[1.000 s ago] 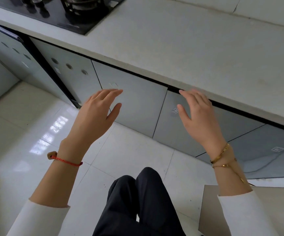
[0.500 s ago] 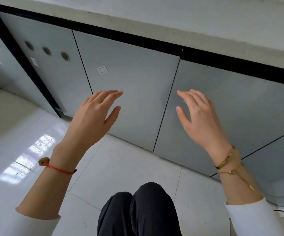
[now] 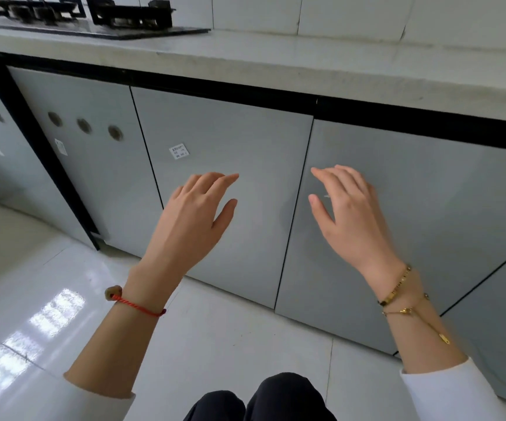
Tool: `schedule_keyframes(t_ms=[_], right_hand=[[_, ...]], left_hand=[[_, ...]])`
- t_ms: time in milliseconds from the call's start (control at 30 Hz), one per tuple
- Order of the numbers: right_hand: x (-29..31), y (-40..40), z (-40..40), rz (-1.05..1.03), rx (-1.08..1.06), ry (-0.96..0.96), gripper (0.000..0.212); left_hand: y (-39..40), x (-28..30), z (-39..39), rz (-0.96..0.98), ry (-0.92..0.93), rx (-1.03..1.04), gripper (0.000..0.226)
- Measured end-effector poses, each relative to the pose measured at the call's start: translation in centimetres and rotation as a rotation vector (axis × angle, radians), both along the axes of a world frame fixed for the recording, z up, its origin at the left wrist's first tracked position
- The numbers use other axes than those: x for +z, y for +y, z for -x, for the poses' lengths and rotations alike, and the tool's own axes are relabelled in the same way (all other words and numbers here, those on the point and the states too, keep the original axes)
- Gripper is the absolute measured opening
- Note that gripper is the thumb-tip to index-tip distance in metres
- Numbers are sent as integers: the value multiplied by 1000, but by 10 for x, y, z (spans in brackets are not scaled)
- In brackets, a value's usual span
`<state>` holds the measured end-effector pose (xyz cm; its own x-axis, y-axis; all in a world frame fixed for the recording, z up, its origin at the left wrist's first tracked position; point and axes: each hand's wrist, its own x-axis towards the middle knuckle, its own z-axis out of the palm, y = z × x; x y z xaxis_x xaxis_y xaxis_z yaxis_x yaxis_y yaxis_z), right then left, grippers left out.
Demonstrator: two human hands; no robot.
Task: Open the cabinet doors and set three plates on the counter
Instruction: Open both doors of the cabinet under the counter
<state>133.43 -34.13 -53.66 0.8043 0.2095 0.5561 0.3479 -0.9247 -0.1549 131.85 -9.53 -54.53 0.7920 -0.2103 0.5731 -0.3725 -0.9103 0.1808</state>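
Observation:
Two grey cabinet doors stand closed under the pale counter. The left door carries a small white sticker; the right door meets it at a thin vertical gap. My left hand hovers before the left door with fingers straight and holds nothing. My right hand is raised before the right door, fingers relaxed and spread, close to the gap. Whether either hand touches a door I cannot tell. No plates are in view.
A black gas hob lies on the counter at the far left. Another grey door with three round holes stands left of the pair. A glossy white tiled floor spreads below. My dark trouser knees show at the bottom.
The view has dropped lower and nearer the doors, so the cabinet fronts fill the frame. Both hands stayed raised and open, closer to the two doors.

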Motion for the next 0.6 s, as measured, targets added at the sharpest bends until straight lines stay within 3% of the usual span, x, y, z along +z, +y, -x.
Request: schedule_keyframes(t_ms=[300,600], right_hand=[[42,0,-41,-14,-61,-174,42],[51,5,-68,1,-94,-247,45]], left_hand=[[-59,49,-73,238,-102,-73,36],[-94,55,-128,909,128,-143,27]])
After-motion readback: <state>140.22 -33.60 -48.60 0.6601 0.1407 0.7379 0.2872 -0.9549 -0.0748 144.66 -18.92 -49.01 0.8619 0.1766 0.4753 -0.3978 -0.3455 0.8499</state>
